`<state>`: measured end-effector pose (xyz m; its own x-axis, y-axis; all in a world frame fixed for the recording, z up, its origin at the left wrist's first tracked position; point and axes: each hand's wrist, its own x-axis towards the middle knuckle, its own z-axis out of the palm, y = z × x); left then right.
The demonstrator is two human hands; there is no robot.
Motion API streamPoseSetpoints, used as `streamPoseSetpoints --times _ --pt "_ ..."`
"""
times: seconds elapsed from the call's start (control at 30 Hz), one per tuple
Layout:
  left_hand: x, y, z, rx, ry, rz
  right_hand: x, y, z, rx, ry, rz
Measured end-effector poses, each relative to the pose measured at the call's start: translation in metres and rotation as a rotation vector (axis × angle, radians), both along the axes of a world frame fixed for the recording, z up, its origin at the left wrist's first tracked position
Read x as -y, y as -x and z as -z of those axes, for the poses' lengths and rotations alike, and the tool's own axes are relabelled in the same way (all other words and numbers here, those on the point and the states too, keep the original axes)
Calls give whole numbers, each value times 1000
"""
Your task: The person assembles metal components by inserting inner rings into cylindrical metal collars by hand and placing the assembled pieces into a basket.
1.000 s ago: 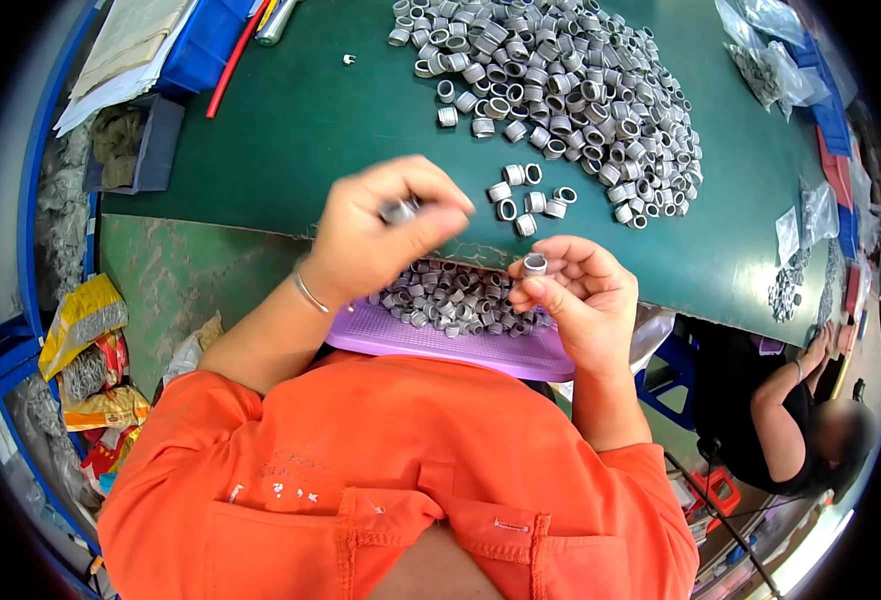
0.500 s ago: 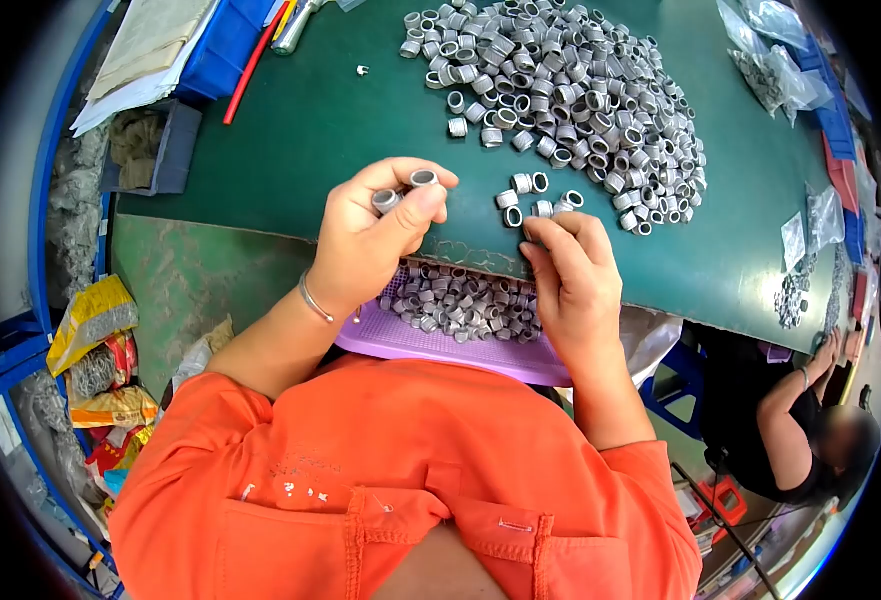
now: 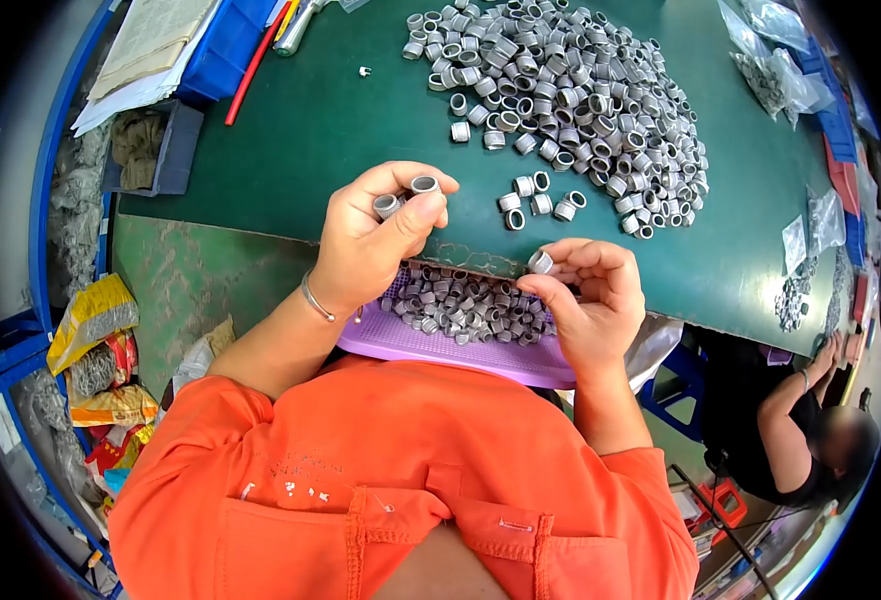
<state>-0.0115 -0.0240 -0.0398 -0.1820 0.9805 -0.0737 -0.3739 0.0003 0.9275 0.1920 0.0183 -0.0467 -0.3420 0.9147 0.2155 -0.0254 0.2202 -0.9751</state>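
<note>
My left hand (image 3: 382,225) is closed around two short grey metal sleeves (image 3: 424,186), their round ends showing between thumb and fingers. Thumb and fingertips of my right hand (image 3: 595,295) pinch another metal sleeve (image 3: 540,262) above the front edge of the green table (image 3: 290,160). Just beyond that hand lies a small group of loose sleeves (image 3: 541,204). Farther back, a large pile of the same sleeves (image 3: 585,110) spreads over the table. Below the edge, a purple basket (image 3: 430,350) with many more sleeves (image 3: 470,305) sits by my lap.
At the back left are a blue bin (image 3: 222,55) with papers, a red stick (image 3: 258,65) and a grey box (image 3: 172,150) holding cloth. Plastic bags (image 3: 785,80) lie at the right. A co-worker (image 3: 780,430) sits at the lower right.
My right hand has drawn back from the small group toward me, now with one sleeve lifted in its fingers. The left hand has barely moved and still holds its sleeves.
</note>
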Motion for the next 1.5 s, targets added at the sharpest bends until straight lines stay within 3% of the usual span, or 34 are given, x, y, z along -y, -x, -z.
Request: streamPoseSetpoints --times 0.27,0.33,0.37,0.43,0.8,0.87,0.9,0.93,1.0,1.17,1.27,1.33,1.4,1.47,1.5 --pt "1 0 0 -27 -17 7 0 0 2 121 -218 28" --pt "1 0 1 -20 -21 10 -2 -2 -5 19 25 -63" --pt "1 -1 1 -24 -25 8 -3 -3 -7 19 24 -64" --pt "1 0 1 -28 -29 6 -3 -5 -11 -413 720 -148" --pt "1 0 0 -24 -28 12 -3 -10 -11 -631 851 -208" --pt "1 0 0 -21 -31 16 0 -11 -18 -128 567 -145" --pt "1 0 0 -18 -32 20 1 -6 -22 48 283 -95" --pt "1 0 0 -21 -31 15 -1 -1 -23 45 284 -100" --pt "1 0 0 -19 -21 19 -12 11 -21 392 -482 4" --pt "2 0 0 -18 -17 11 -18 23 -5 532 -487 11" --pt "2 0 0 -43 -20 22 -12 20 -8 493 -352 10" --pt "1 0 1 -68 -19 37 -9 18 -3 171 -84 53" --pt "1 1 2 -82 -24 36 -8 15 -7 82 -12 -5" --pt "1 1 0 -79 -8 37 -10 14 -18 -260 439 -127" --pt "0 1 -1 -72 14 36 -12 9 -17 -291 500 -191"
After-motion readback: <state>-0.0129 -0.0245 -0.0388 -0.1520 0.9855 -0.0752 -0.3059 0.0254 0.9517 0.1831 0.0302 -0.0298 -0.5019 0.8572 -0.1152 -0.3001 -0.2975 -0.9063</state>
